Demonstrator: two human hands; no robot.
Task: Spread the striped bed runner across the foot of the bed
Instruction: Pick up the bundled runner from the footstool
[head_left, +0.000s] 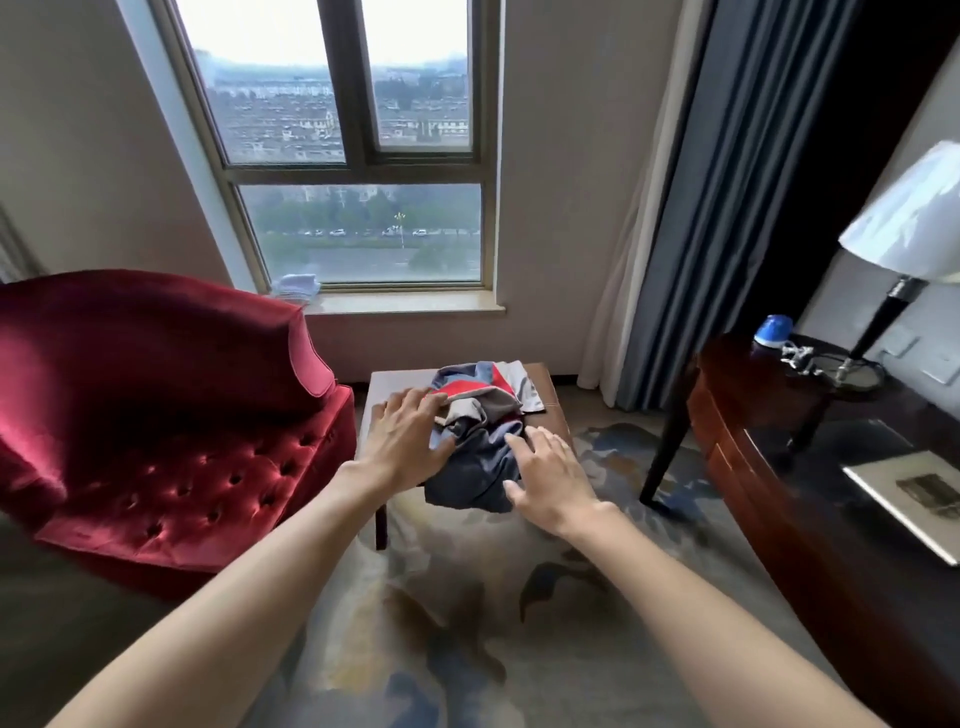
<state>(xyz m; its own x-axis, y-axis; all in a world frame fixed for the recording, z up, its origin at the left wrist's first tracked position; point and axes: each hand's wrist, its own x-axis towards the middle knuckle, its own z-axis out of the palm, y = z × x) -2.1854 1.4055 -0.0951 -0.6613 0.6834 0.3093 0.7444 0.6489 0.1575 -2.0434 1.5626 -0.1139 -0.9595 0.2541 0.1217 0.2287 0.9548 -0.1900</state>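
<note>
Beside the red armchair (156, 395), a low stool (393, 380) held the striped bed runner (480, 457), bunched and overhanging the near edge. The left hand (410, 439) and right hand (553, 483) lay against it with fingers spread, gripping nothing. Scooped up by loose folds, it might well spill to the floor.

There is one wide-angle view, worn at head height. It faces forward and down along both outstretched forearms toward the window (353, 156) wall. The left hand (410, 436) and right hand (550, 483) sit close, mid-frame, over a low worktop (395, 382). An armchair (156, 415) fills the left edge and a curtain (727, 182) the right; lines bow outward.
</note>
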